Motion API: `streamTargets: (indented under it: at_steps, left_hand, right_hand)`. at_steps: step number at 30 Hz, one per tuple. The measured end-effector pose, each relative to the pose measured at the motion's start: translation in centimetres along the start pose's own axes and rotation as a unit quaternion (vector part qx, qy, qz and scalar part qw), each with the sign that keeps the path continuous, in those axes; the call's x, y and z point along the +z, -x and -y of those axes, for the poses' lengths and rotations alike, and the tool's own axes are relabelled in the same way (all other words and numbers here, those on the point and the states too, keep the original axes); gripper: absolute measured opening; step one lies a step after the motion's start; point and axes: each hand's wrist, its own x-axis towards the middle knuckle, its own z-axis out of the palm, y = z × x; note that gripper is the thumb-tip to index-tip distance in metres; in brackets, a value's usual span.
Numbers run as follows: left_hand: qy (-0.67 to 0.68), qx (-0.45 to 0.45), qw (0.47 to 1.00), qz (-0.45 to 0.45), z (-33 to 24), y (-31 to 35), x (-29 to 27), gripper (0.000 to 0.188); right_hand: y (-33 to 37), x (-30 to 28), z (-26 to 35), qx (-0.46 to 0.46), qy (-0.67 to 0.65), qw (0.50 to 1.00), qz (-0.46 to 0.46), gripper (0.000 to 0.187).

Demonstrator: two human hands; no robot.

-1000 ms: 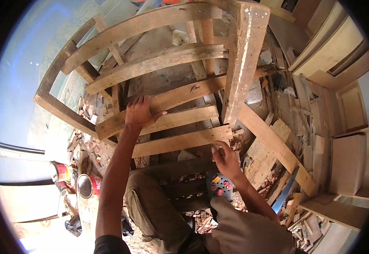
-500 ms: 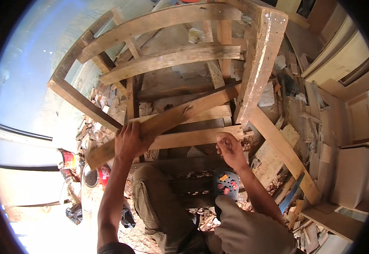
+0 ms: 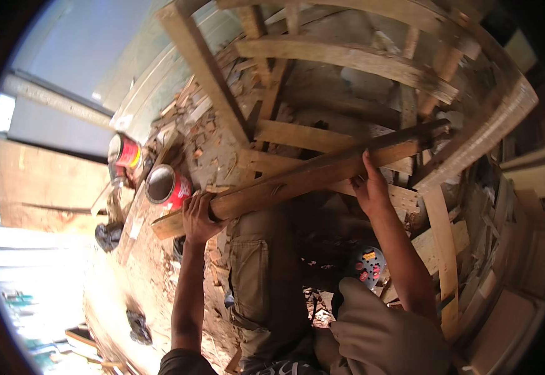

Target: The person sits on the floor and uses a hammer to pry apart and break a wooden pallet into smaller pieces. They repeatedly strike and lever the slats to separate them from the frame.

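A long brown wooden plank [image 3: 279,187] slants across in front of me, its left end lower and nearer, its right end inside a rough wooden frame [image 3: 341,55]. My left hand [image 3: 199,220] is wrapped round the plank close to its left end. Toward the other end, my right hand [image 3: 372,187] holds the plank's near edge, one finger lying up along its face and the others partly hidden beneath. The frame has curved slats and thick posts, and a broad post [image 3: 479,134] stands just right of the plank's far end.
Two open cans, one red [image 3: 171,189] and one red and yellow [image 3: 124,152], stand left of the plank. Wood scraps [image 3: 207,134] litter the ground. A pale board [image 3: 442,250] leans at right. My grey perforated clog [image 3: 370,265] is below my right arm.
My right hand has gone from a loose curl away from the plank to holding it. My left hand and the plank's left end have shifted. The view has swung left.
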Motion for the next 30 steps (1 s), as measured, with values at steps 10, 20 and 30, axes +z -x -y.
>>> streamTargets:
  at_steps: [10, 20, 30]
  left_hand:
    - [-0.052, -0.156, 0.986, -0.015, 2.8, 7.2, 0.7, 0.089]
    - [0.046, -0.148, 0.987, 0.050, 2.3, 10.1, 1.4, 0.086]
    - [0.023, -0.304, 0.952, 0.033, 1.0, 9.8, 0.7, 0.073]
  right_hand:
    - [1.9, 5.5, -2.2, 0.069, -0.014, 0.993, 0.097, 0.065]
    - [2.0, 6.2, -1.9, 0.007, 0.081, 0.995, 0.056, 0.061]
    - [2.9, 6.1, -2.9, 0.075, 0.008, 0.990, 0.117, 0.049]
